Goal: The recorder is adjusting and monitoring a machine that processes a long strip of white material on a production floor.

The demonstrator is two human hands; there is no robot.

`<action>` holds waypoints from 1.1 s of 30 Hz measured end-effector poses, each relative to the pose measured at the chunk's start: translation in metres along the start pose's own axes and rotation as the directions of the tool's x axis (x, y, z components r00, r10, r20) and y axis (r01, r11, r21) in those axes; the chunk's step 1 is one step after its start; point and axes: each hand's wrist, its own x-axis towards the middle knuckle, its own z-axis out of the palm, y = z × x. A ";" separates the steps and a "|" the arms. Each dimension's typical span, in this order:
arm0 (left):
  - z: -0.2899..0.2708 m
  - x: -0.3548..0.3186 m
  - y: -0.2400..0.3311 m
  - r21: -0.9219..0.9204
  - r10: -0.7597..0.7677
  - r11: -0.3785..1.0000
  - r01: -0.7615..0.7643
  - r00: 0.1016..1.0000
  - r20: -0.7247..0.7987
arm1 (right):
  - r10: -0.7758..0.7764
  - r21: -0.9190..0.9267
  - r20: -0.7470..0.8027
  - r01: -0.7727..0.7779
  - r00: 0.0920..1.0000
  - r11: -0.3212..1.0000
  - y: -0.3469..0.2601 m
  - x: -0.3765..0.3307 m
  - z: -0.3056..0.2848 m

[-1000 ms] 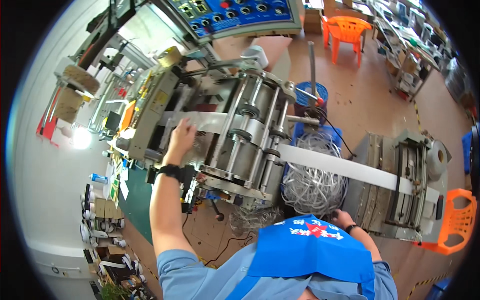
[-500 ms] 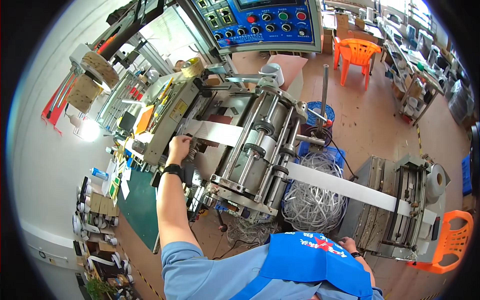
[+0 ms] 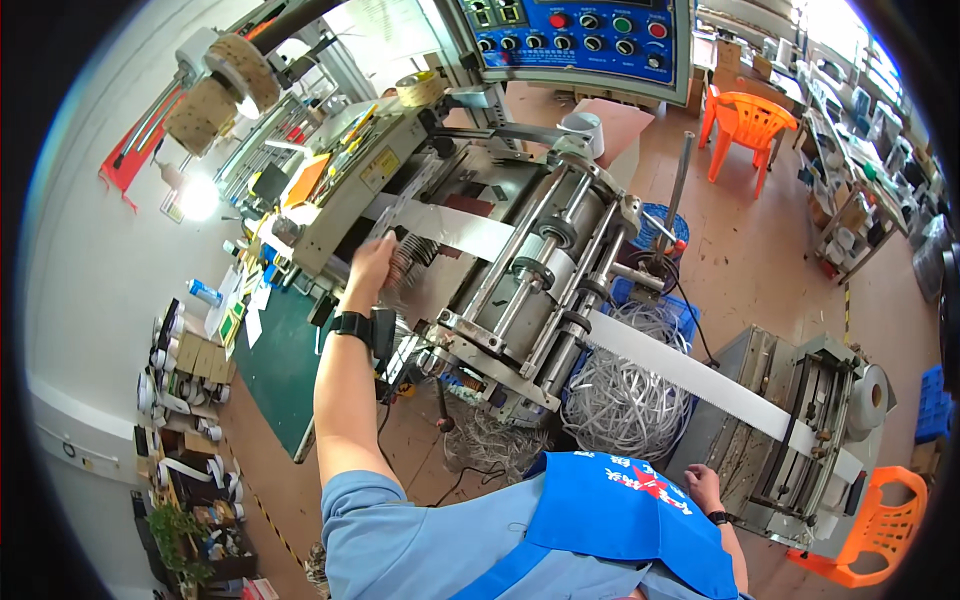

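Note:
My left hand, with a dark watch on the wrist, reaches to the near left side of a grey metal roller machine. Its fingers are curled shut beside a ribbed, spring-like part; what they grip, if anything, is hidden. Just beyond the hand, a white strip runs across the machine bed towards the rollers. On the other side the strip comes out as a long white band. My right hand is low at the right, loosely curled beside the blue apron, with nothing visible in it.
Tangled white trimmings fill a blue crate beneath the band. A second grey machine with a white roll stands right. The blue control panel hangs at the top. Orange chairs and a green tabletop lie around.
The view has shifted, so the machine sits farther right and the panel higher. My left hand stays by the ribbed part, which shows more. My right hand shows more beside the apron.

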 end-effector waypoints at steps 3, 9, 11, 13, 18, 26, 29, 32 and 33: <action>0.005 -0.013 -0.017 0.112 0.035 0.993 -0.038 0.999 0.027 | -0.083 0.015 0.025 0.083 0.996 0.996 -0.015 -0.006 -0.005; 0.011 -0.025 -0.029 -0.119 0.055 0.992 -0.049 0.998 0.042 | -0.205 0.044 -0.073 0.209 0.976 0.977 -0.037 -0.017 -0.045; 0.009 -0.026 -0.028 -0.238 -0.008 0.971 0.027 0.997 0.081 | -0.255 0.007 -0.318 0.271 0.913 0.963 -0.031 -0.017 -0.068; 0.010 -0.029 -0.028 -0.295 -0.049 0.953 0.073 0.995 0.088 | -0.276 -0.002 -0.366 0.296 0.889 0.955 -0.014 -0.022 -0.094; 0.041 -0.036 -0.036 0.298 0.274 0.925 -0.235 0.957 -0.096 | -0.238 -0.244 -0.441 0.139 0.865 0.960 0.050 -0.041 -0.133; 0.022 -0.037 -0.039 0.320 0.297 0.893 -0.315 0.949 0.104 | -0.443 -0.442 -0.434 0.243 0.785 0.864 0.072 -0.053 -0.139; 0.023 -0.039 -0.036 0.284 0.281 0.909 -0.306 0.951 0.128 | -0.276 -0.515 -0.281 0.098 0.919 0.852 0.060 -0.063 -0.158; 0.030 -0.040 -0.033 0.259 0.256 0.926 -0.275 0.961 0.104 | -0.329 -0.513 -0.333 0.123 0.883 0.850 0.050 -0.067 -0.159; 0.029 -0.041 -0.031 0.258 0.246 0.929 -0.265 0.964 0.105 | -0.356 -0.510 -0.348 0.143 0.867 0.848 0.048 -0.068 -0.158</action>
